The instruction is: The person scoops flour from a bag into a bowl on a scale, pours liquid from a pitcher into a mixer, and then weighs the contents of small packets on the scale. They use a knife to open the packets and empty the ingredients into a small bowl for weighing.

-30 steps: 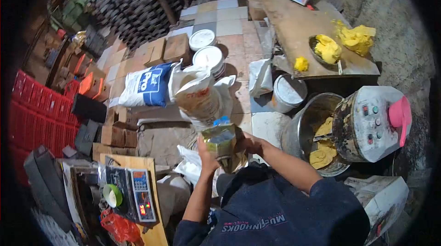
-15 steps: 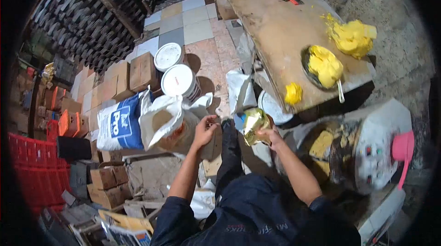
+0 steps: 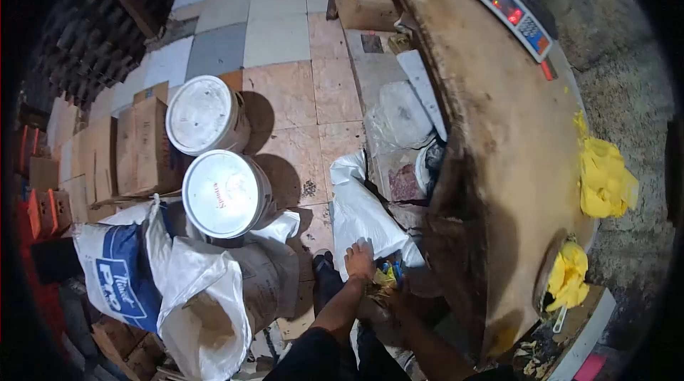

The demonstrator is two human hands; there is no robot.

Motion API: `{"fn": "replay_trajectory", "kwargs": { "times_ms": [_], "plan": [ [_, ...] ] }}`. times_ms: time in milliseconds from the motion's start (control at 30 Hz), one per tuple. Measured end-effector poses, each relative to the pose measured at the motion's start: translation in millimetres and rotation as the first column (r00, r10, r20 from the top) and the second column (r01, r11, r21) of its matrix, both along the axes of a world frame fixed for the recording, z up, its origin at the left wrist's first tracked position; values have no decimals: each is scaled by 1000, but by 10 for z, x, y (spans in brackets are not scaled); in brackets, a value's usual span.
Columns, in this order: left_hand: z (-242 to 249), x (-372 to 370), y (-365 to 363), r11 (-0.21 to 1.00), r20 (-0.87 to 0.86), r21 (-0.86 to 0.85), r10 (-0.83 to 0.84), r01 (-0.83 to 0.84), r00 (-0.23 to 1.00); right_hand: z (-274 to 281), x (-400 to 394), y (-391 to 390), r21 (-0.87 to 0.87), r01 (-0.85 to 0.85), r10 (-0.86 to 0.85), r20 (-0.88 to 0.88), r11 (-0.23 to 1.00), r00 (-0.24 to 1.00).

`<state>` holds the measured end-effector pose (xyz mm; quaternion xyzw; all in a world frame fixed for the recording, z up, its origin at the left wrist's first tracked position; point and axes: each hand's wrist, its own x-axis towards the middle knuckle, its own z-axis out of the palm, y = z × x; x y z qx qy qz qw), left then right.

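Observation:
My left hand [image 3: 360, 261] rests against the white sack [image 3: 363, 210] standing beside the table, its fingers on the sack's edge. Close to its right, low by the table's near side, is the gold wrapper [image 3: 386, 278], with blue and yellow parts showing. My right hand [image 3: 400, 299] is at the wrapper, dim in the shadow, and its fingers are hard to make out.
Two white lidded buckets [image 3: 224, 192] stand on the tiled floor at the left, near an open white sack [image 3: 203, 324] and cardboard boxes [image 3: 142, 146]. The wooden table [image 3: 491, 132] bears a scale [image 3: 507, 11] and yellow dough-like lumps [image 3: 605, 178].
The view has moved closer to the floor and table. My left hand has reached forward to the white sack. My right hand has moved down beside the table with the gold wrapper.

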<state>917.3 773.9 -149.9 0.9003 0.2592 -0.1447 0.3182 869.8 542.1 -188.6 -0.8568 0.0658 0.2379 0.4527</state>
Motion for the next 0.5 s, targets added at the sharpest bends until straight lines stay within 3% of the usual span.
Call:
{"fn": "replay_trajectory", "kwargs": {
  "times_ms": [33,67,167,200,300,367,500],
  "plan": [
    [-254,20,-22,998,30,24,-63,63,998,121,92,171,-193,-117,117,-14,974,993],
    [-142,91,136,988,-8,-152,4,-6,1000,290,247,411,-371,-232,230,-53,899,972],
    [-244,18,368,969,342,-192,214,-155,915,422,752,1004,-22,-370,365,-121,929,923],
    [-16,-2,570,949,299,-286,220,-133,929,431,835,1241,36,-357,359,-40,933,933],
    [159,-118,941,915,282,-313,346,-255,895,-276,1052,1439,-80,-591,590,-34,803,807],
    [254,-130,1135,905,322,-341,365,-252,874,-1195,1100,1356,-218,-651,685,285,727,670],
    [453,-71,1227,872,396,-469,351,-142,849,-1494,1378,1580,-483,-630,768,156,608,622]
  ]
}}
